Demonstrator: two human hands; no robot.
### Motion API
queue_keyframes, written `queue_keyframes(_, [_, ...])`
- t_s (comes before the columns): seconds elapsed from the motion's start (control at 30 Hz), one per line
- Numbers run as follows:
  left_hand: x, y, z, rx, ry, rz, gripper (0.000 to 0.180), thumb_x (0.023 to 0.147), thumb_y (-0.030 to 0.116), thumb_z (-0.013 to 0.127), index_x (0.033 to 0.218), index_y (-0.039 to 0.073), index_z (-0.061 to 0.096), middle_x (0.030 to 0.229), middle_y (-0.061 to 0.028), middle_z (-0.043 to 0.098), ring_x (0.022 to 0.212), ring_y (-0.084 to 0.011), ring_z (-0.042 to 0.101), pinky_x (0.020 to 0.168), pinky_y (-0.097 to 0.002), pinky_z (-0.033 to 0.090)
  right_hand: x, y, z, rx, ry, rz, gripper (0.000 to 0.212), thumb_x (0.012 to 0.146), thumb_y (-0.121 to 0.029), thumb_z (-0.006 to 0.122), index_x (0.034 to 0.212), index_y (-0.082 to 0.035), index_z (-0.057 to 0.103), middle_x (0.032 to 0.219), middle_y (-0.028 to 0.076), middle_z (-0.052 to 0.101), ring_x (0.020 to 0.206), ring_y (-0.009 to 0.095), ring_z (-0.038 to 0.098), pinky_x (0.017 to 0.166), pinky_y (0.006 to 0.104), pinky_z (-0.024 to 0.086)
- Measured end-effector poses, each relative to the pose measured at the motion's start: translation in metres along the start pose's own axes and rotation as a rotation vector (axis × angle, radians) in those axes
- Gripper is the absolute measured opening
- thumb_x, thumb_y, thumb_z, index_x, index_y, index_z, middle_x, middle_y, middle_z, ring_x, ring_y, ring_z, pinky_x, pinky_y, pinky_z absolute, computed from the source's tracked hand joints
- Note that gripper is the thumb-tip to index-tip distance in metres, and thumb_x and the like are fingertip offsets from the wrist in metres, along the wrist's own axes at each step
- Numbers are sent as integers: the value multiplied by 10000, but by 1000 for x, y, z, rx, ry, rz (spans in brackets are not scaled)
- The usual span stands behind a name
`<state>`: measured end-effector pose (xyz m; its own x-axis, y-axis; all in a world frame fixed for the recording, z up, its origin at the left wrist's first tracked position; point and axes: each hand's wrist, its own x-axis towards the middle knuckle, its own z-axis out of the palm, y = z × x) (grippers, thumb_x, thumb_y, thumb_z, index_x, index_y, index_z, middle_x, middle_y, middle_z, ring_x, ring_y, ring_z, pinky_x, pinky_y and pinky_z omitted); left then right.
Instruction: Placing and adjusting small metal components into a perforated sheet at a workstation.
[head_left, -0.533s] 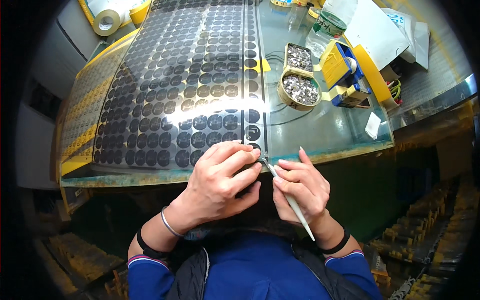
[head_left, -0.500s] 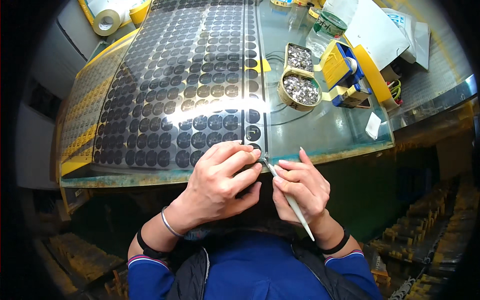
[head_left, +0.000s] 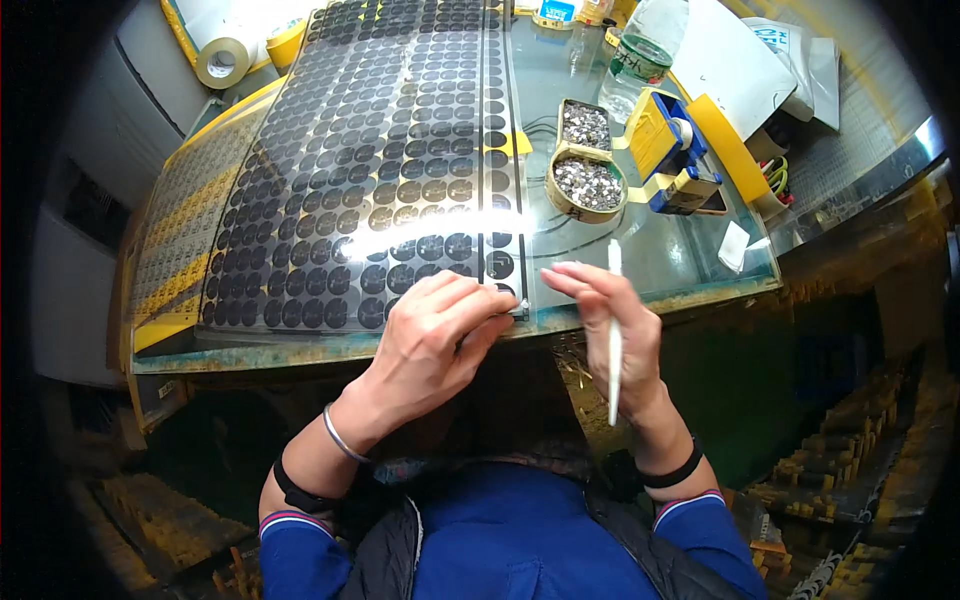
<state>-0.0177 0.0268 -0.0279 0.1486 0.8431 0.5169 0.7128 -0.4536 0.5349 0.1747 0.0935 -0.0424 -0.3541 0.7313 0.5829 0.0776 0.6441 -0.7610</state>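
Glass top on my desk point(head_left: 250, 358), with a worn teal edge along the front. Far left, toward the back, there's a beige roll of tape point(head_left: 224, 63) with a yellow roll point(head_left: 286, 45) right next to it. In front of those is a yellowish perforated strip point(head_left: 185, 215), then the big clear sheet point(head_left: 345, 250) covered in rows of black discs, which fills most of the left half and runs right up near the front edge.

My left hand point(head_left: 435, 335) is over that sheet's near right corner, fingers curled, tips down by the last disc. Can't tell if they're pinching something or just resting there. Silver bangle point(head_left: 343, 435) on that wrist, btw.

Two joined tubs point(head_left: 588, 212) of grey-and-white bits sit further back, to the right of the sheet. In front of them my right hand point(head_left: 625, 340) is gripping a white pen-shaped tool point(head_left: 614, 375), pointy end toward me, other end out over the glass, well apart from the left one.

Next over: a clear bottle point(head_left: 638, 68) with a green label, a blue and yellow tape dispenser point(head_left: 658, 140), and a white scrap point(head_left: 733, 247) near the right edge.
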Motion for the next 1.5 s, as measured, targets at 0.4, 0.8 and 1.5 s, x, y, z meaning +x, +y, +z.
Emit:
queue_keyframes(0.4, [33, 5, -9, -22, -281, -126, 90, 763, 54, 730, 842, 67, 691, 826, -90, 598, 798, -262, 607, 716, -362, 488, 5, 13, -8, -208, -236, -169, 367, 756, -158, 793, 1042, -17, 612, 990, 145, 701, 986, 339, 665, 834, 412, 532])
queue_keyframes(0.8, [32, 0, 5, 143, -255, 111, 116, 837, 30, 624, 927, 23, 552, 844, -135, 543, 786, -329, 597, 674, -419, 480, 2, 14, -3, -226, -183, -142, 419, 685, -135, 832, 1015, -3, 610, 994, 158, 699, 924, 339, 672, 797, 406, 542])
queue_keyframes(1.5, [16, -10, -1, -251, -103, -247, 104, 879, 89, 692, 881, 5, 632, 802, -47, 594, 670, -99, 527, 601, -254, 434, 3, 9, 2, 60, -53, -16, 271, 759, -45, 781, 1004, -28, 667, 967, 131, 706, 895, 267, 699, 803, 337, 538])
